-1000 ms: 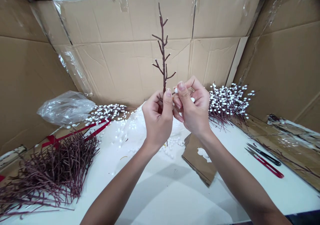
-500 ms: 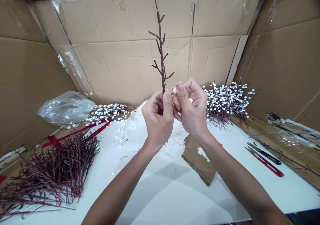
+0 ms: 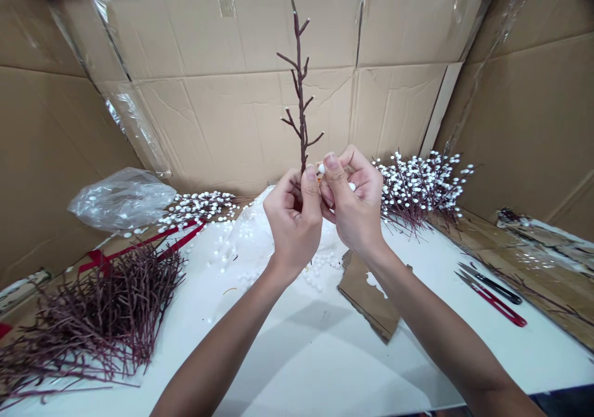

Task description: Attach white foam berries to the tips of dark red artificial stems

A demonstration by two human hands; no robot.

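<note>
Dark red twig (image 3: 301, 89) stands upright in your left hand (image 3: 292, 225), closed around it — your right hand (image 3: 353, 202), in narrow pinch, holds white foam ball (image 3: 320, 168) just beside the stem.

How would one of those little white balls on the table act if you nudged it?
The white balls look round, so one would probably roll easily. They seem to be foam, so each is likely very light.

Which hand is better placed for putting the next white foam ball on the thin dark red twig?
Probably the right hand: its fingertips pinch a small white foam ball beside the dark red twig, while the left hand is busy gripping the twig's stem.
</note>
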